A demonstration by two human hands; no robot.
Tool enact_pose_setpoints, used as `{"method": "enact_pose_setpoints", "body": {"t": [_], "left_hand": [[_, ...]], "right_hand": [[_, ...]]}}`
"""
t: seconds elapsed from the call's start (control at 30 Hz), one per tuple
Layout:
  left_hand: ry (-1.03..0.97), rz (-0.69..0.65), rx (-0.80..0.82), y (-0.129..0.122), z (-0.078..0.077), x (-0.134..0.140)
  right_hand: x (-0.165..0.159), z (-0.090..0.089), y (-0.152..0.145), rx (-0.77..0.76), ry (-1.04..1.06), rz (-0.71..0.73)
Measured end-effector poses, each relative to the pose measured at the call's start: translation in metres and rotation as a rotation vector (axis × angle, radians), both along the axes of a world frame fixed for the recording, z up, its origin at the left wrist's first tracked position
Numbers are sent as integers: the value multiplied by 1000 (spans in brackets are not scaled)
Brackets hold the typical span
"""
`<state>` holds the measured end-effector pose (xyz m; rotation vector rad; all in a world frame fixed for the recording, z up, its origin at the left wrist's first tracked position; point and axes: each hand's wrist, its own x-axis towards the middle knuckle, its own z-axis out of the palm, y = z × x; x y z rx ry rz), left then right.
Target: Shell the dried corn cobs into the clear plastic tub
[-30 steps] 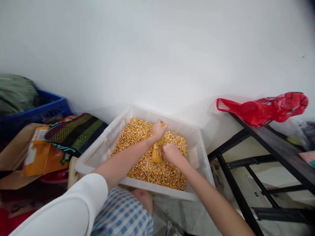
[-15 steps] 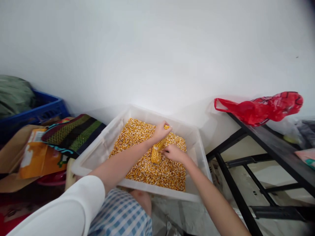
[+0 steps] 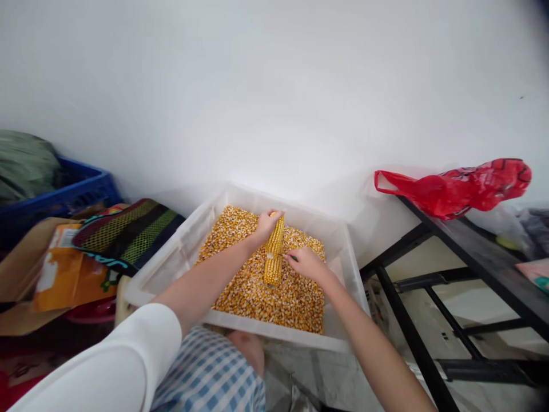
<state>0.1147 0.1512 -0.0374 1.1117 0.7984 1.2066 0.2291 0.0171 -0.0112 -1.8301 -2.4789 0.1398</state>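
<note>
- Head view: the upper cob (image 3: 276, 236) is over the kernels (image 3: 240, 286) in the tub (image 3: 171, 269); its long axis runs near to far, far end leaning slightly right.
- Nearer hand: the left hand (image 3: 266, 224), in contact with the far part of the upper cob. Its fingers are closed around the left side and far end.
- Right hand (image 3: 306, 262): just beside the cob's near part, on the right. Its fingers are pinched together on a thin tool (image 3: 294, 258).
- Governing relation: the upper cob lies left of the right fingers; the tool points left, across the cob's axis. Contact between tip and cob cannot be confirmed.
- Lower cob (image 3: 272, 273): apparently separate, lying on the kernels at the upper cob's pale near end, roughly in line.
- Count: two cobs, as judged; one tool; one tub; two hands; kernels too numerous to count.
</note>
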Motion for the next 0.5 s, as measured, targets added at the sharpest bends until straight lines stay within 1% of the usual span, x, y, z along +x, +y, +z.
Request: {"method": "enact_pose_setpoints", "body": {"t": [0.1,0.23,0.5], "left_hand": [[-5,-59,8,1,0,0],[-6,-51,-8,4,-2,0],[44,-3,46,5,-5,0]], "right_hand": [[-3,-1,-1,9,-35,-3],[-6,-1,-2,24,-57,-13],[-9,-1,-3,59,-85,-13]]}}
